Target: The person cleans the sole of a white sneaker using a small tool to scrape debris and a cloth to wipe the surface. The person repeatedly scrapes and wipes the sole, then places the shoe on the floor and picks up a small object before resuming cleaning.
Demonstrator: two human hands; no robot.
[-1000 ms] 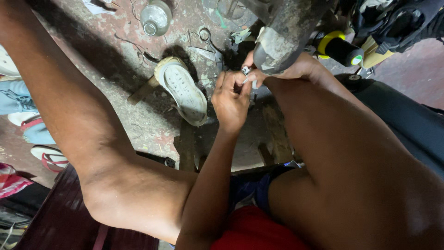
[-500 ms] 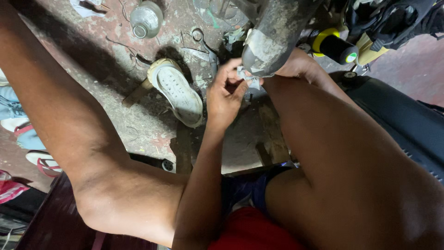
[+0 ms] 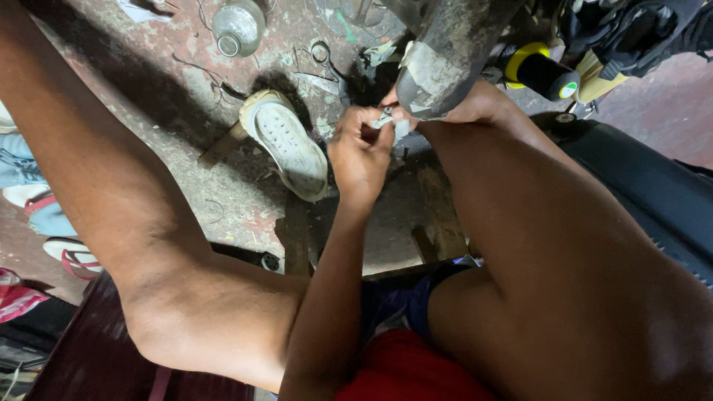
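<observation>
A dark shoe with a worn grey sole is held up over my right thigh. My right hand sits just below it, gripping its edge, with the fingers partly hidden by the sole. Coming up between my bare legs, my left hand has its fingers pinched on a small pale piece right at the shoe's edge. The two hands touch there.
A pale shoe, sole up, sits on a wooden stand on the stained concrete floor. A clear bottle and scissors lie beyond it. A yellow-and-black spool is at right, sandals at left.
Both hands stay together at the dark shoe's edge. My left hand's fingers have closed tighter on the small pale piece, and the view has drifted slightly.
</observation>
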